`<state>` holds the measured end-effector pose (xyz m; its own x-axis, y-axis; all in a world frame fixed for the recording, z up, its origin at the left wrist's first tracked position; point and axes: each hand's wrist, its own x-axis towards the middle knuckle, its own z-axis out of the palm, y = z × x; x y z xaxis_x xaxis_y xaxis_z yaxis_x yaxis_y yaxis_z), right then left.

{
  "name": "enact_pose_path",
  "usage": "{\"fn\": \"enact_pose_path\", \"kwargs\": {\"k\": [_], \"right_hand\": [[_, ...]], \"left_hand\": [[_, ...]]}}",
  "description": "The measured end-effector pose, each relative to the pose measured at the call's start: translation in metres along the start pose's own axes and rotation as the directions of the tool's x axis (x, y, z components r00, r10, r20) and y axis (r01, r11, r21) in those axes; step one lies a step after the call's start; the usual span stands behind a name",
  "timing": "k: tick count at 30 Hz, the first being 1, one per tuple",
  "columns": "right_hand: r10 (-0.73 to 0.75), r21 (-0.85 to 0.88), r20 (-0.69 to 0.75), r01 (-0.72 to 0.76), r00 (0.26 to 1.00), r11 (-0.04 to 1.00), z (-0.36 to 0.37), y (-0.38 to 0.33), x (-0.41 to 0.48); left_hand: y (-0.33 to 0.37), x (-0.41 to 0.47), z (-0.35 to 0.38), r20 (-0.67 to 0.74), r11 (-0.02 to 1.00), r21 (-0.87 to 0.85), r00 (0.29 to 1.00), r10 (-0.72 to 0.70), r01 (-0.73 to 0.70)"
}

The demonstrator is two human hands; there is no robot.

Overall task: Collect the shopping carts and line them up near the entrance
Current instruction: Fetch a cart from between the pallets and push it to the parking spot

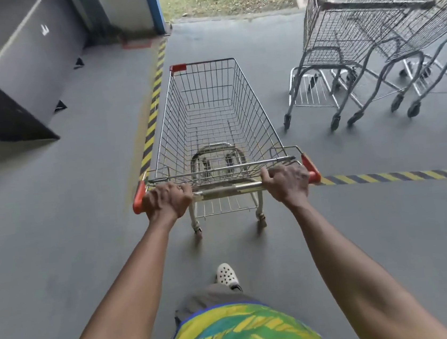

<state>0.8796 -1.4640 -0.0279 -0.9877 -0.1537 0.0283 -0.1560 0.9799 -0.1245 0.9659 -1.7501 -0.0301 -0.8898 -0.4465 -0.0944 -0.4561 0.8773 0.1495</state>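
Observation:
A wire shopping cart (pixel 211 109) with red corner caps stands straight ahead of me on the grey floor, its basket empty. My left hand (pixel 166 199) grips the left end of its metal handle bar (pixel 229 189). My right hand (pixel 287 180) grips the right end of the same bar. Two other grey carts (pixel 362 30) stand nested together at the upper right, their handles toward the right edge of the view.
A yellow-and-black striped floor line (pixel 152 113) runs along the cart's left side and another (pixel 401 175) runs off to the right. A dark grey cabinet (pixel 12 82) stands at the left. A blue-edged opening (pixel 155 7) leads to grass beyond.

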Motion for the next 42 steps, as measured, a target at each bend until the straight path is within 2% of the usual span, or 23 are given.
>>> {"fn": "enact_pose_path", "kwargs": {"k": [5, 7, 10, 15, 20, 23, 28, 30, 36, 42], "right_hand": [[0.047, 0.121, -0.043, -0.041, 0.998, 0.992, 0.022, -0.066, 0.067], [0.038, 0.134, -0.055, -0.030, 0.998, 0.991, 0.033, -0.092, 0.090], [0.031, 0.165, -0.065, -0.020, 0.997, 0.986, 0.046, -0.117, 0.128], [0.009, 0.147, -0.173, 0.017, 0.985, 0.989, 0.063, -0.146, 0.195], [-0.043, 0.153, -0.266, 0.086, 0.963, 0.984, 0.082, -0.174, 0.281], [-0.010, 0.174, -0.310, 0.067, 0.951, 0.983, 0.083, -0.194, 0.336], [-0.053, 0.157, -0.192, 0.084, 0.980, 0.984, 0.075, -0.210, 0.424], [-0.076, 0.164, -0.153, 0.101, 0.985, 0.981, 0.073, -0.216, 0.460], [-0.108, 0.130, -0.061, 0.115, 0.992, 0.985, 0.077, -0.240, 0.563], [-0.068, 0.138, 0.022, 0.064, 0.997, 0.988, 0.083, -0.282, 0.666]], "left_hand": [[0.004, 0.103, -0.009, -0.015, 0.992, 0.002, 0.992, -0.122, 0.122], [0.005, 0.136, -0.009, -0.086, 0.991, -0.036, 0.987, -0.134, 0.131], [-0.010, 0.181, -0.008, -0.171, 0.991, -0.132, 0.984, -0.057, 0.035], [-0.039, 0.260, -0.017, -0.089, 0.978, -0.124, 0.983, 0.158, -0.168], [-0.047, 0.346, -0.031, -0.103, 0.955, -0.213, 0.976, 0.189, -0.208], [-0.049, 0.396, -0.039, -0.090, 0.974, -0.102, 0.977, 0.192, -0.201], [-0.041, 0.483, -0.059, 0.116, 0.987, -0.056, 0.981, 0.154, -0.148], [-0.041, 0.519, -0.062, 0.156, 0.988, -0.050, 0.976, 0.149, -0.143], [-0.043, 0.625, -0.065, 0.118, 0.985, -0.025, 0.978, 0.171, -0.169], [-0.044, 0.754, -0.075, 0.133, 0.977, 0.018, 0.969, 0.207, -0.212]]}}
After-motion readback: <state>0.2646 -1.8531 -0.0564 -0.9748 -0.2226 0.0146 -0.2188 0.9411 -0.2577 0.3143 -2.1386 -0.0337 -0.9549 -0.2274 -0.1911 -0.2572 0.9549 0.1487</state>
